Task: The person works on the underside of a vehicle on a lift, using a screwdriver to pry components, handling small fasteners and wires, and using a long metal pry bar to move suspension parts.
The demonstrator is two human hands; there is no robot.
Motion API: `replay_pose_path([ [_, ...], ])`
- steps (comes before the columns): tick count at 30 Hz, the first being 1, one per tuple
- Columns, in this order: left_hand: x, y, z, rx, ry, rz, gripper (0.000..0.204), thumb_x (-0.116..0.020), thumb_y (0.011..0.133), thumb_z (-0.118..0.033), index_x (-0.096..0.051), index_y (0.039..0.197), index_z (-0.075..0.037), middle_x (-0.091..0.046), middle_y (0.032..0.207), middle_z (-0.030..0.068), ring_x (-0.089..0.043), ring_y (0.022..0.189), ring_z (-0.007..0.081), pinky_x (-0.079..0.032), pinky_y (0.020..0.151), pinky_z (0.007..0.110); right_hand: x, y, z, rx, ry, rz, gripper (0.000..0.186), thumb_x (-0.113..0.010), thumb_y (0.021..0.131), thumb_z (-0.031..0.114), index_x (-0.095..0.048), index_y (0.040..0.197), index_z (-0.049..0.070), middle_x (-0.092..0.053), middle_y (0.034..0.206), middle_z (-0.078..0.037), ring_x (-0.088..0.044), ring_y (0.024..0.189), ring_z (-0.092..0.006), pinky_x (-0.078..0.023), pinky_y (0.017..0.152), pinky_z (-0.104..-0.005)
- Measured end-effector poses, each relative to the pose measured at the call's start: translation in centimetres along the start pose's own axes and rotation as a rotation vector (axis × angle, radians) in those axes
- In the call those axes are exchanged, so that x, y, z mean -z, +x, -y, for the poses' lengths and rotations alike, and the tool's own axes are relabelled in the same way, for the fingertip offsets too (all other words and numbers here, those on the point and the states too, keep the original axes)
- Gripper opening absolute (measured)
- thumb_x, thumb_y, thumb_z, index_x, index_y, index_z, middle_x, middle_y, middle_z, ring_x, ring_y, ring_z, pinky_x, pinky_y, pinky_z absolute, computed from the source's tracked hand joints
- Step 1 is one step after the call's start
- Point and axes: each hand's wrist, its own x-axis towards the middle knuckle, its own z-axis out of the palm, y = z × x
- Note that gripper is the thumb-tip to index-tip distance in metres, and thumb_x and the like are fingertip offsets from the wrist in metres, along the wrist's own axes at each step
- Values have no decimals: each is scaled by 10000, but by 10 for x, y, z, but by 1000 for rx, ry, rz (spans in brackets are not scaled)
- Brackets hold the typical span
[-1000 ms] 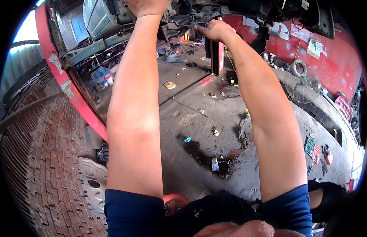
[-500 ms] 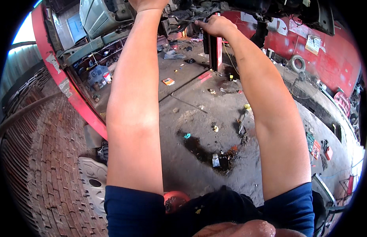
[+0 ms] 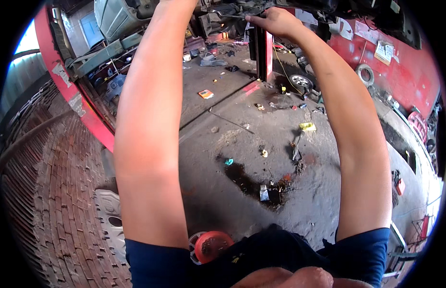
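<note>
A raised car underside (image 3: 261, 6) spans the top edge above an oil-stained floor (image 3: 261, 185). The right hand (image 3: 273, 21) grips a thin tool (image 3: 230, 15) against it. The left hand is out of frame.

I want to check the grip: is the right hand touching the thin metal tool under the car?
Touching. The head view shows the right hand raised overhead, its fingers closed on the end of the thin metal tool, with no gap between them.

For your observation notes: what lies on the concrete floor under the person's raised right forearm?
A yellow scrap, a dark oil stain and small litter show beside the right forearm. Whatever lies directly beneath the arm is covered.
</note>
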Motion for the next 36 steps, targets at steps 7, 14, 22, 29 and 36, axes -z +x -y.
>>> replay_pose_path([
  [7, 8, -8, 17, 8, 32, 57, 153, -737, 879, -252, -754, 922, -106, -744, 873, 77, -685, 903, 280, -446, 848, 436, -21, 4, -18, 127, 262, -65, 803, -580, 963, 678, -637, 758, -96, -552, 614, -234, -579, 619, -342, -476, 672, -487],
  [14, 5, -10, 20, -36, 9, -30, 109, -761, 848, -202, -749, 873, -97, -735, 849, 80, -685, 865, 286, -447, 798, 423, -37, -63, -64, -54, 590, 17, 582, -563, 1049, 498, -612, 878, -56, -520, 720, -86, -476, 736, -138, -437, 694, -352],
  [22, -2, -11, 27, -76, -89, -72, 70, -745, 825, -153, -727, 849, -90, -717, 821, 93, -687, 851, 300, -455, 784, 420, -87, -194, -98, -237, 711, 203, 417, -661, 999, 345, -593, 811, -21, -538, 735, -27, -467, 747, -118, -408, 663, -330],
  [29, -5, -14, 37, -122, -91, -90, 72, -727, 786, -141, -698, 812, -81, -692, 783, 88, -678, 824, 297, -446, 760, 434, -102, -241, -117, -414, 815, 299, 352, -678, 979, 296, -628, 826, -17, -559, 721, -23, -485, 670, -101, -387, 608, -303],
  [36, -9, -14, 32, -115, -109, -86, 88, -739, 813, -154, -697, 809, -78, -686, 775, 94, -675, 809, 307, -443, 754, 431, -128, -261, -119, -471, 1146, 97, 447, -758, 924, 422, -594, 773, 34, -521, 685, 22, -457, 623, -71, -343, 549, -278],
])
